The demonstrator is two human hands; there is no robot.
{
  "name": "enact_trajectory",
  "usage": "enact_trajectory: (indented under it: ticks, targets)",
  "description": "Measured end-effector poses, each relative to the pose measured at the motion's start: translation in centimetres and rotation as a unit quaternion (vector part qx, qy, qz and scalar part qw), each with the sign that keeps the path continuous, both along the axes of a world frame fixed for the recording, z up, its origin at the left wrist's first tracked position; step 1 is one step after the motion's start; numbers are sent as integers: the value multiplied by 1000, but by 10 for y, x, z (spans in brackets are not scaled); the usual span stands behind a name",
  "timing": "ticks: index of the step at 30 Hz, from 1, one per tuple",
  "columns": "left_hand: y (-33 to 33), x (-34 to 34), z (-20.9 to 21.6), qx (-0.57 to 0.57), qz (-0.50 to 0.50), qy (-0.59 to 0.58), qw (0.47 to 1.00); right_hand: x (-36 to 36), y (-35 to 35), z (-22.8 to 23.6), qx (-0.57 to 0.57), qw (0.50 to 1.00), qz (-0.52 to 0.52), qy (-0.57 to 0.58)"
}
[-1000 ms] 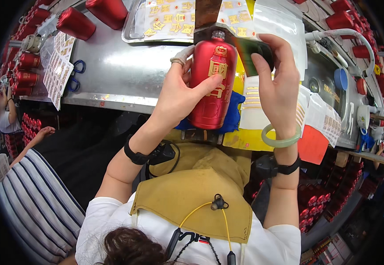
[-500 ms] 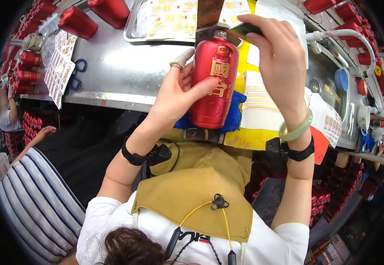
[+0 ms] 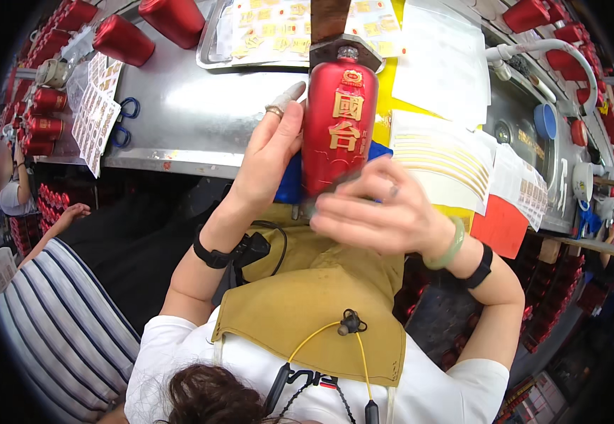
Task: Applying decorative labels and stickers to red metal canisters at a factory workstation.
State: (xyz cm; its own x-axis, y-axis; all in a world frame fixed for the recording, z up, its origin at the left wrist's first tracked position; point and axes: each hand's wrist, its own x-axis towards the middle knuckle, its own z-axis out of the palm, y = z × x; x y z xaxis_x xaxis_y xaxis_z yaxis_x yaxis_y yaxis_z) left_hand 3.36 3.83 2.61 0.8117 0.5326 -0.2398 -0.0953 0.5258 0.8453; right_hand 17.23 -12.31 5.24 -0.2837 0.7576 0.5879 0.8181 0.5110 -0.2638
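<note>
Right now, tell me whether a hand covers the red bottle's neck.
No, the neck shows uncovered, with the left hand beside the bottle and the right hand at its lower end.

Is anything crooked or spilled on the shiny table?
I see no spill. But the sticker sheets at the left look askew: a corner pokes past the front edge of the metal table. The red sheet at the right sticks out past it too.
</note>
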Motion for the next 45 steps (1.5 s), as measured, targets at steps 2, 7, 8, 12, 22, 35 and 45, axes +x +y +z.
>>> enact_trajectory:
  ticks: [2, 7, 8, 12, 22, 35, 45]
  targets:
    - [-2, -1, -8, 71, 1, -4, 997, -1, 2, 2, -15, 996, -53, 67]
    - [-14, -20, -18, 631, 44, 27, 774, 11, 36, 1, 17, 795, -278, 539]
    - [-15, -22, -18, 628, 46, 24, 776, 9, 37, -9, 15, 797, -279, 535]
    - [-24, -20, -18, 710, 28, 64, 701, 4, 26, -30, -12, 836, -385, 392]
    - [14, 10, 6, 760, -69, 51, 645, 26, 16, -35, 10, 815, -426, 393]
    - [68, 36, -11, 689, 30, -11, 724, 58, 53, 15, 131, 948, -288, 36]
    - [49, 14, 19, 509, 178, 80, 838, 78, 89, 20, 63, 968, -229, -77]
